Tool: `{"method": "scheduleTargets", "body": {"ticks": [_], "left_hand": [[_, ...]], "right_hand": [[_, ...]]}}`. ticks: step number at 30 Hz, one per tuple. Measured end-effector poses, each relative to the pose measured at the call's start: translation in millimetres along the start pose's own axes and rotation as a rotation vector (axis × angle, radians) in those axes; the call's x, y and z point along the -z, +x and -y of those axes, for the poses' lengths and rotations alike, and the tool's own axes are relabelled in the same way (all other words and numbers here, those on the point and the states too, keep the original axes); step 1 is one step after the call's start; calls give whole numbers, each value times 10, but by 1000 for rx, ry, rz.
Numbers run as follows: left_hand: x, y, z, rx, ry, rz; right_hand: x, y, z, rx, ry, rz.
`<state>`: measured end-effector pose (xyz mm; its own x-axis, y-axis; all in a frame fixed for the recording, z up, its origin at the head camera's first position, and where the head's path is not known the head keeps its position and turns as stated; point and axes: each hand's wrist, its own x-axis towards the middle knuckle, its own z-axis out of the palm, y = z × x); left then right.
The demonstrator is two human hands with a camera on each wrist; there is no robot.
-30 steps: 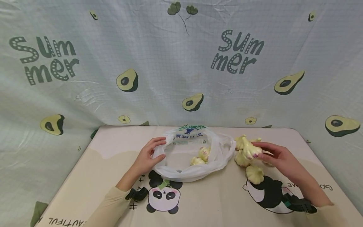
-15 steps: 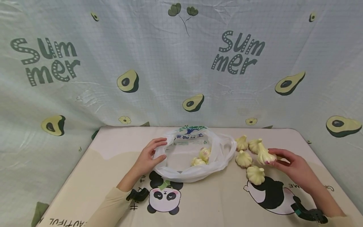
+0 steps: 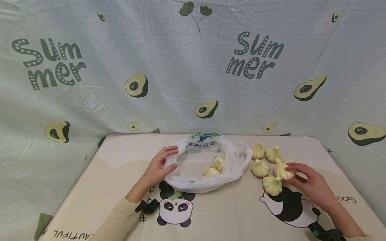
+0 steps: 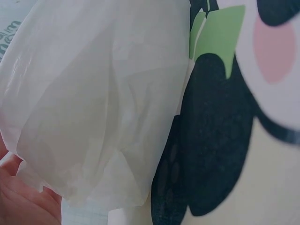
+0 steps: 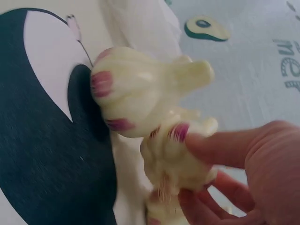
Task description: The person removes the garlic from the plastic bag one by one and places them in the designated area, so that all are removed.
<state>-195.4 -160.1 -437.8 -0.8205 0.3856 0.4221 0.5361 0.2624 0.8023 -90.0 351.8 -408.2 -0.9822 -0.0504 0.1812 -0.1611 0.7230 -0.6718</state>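
Observation:
A white plastic bag (image 3: 193,187) lies with its mouth spread wide, and two garlic bulbs (image 3: 218,163) rest inside near its right wall. My left hand (image 3: 158,167) holds the bag's left rim between thumb and fingers; in the left wrist view, white film (image 4: 84,108) covers much of the picture beside the hand (image 4: 28,201). On the right, my right hand (image 3: 315,184) pinches a pale garlic bulb (image 3: 282,170) with purple marks. The right wrist view has the thumb on this pinched bulb (image 5: 173,150) and the fingers below it. Another bulb (image 5: 136,91) sits right beside it.
Several more garlic bulbs (image 3: 272,185) stand close together between the bag and my right hand. The table (image 3: 99,187) carries a printed cloth with a panda. A hanging cloth (image 3: 169,67) with avocado prints rises behind its far edge.
My right hand has moved right with the garlic bulb, away from the bag, and then lowered it among the other bulbs. My left hand keeps its hold on the bag.

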Motion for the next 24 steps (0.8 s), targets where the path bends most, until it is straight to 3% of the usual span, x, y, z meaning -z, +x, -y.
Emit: {"method": "scheduleTargets", "body": {"ticks": [3, 10, 24], "left_hand": [[-5, 11, -52, -2, 2, -3], [44, 16, -372, 31, 9, 19], [54, 16, -417, 19, 19, 16]], "right_hand": [[-55, 12, 9, 15, -67, 7], [-129, 29, 10, 29, -103, -29], [-179, 3, -16, -72, -54, -33]]}}
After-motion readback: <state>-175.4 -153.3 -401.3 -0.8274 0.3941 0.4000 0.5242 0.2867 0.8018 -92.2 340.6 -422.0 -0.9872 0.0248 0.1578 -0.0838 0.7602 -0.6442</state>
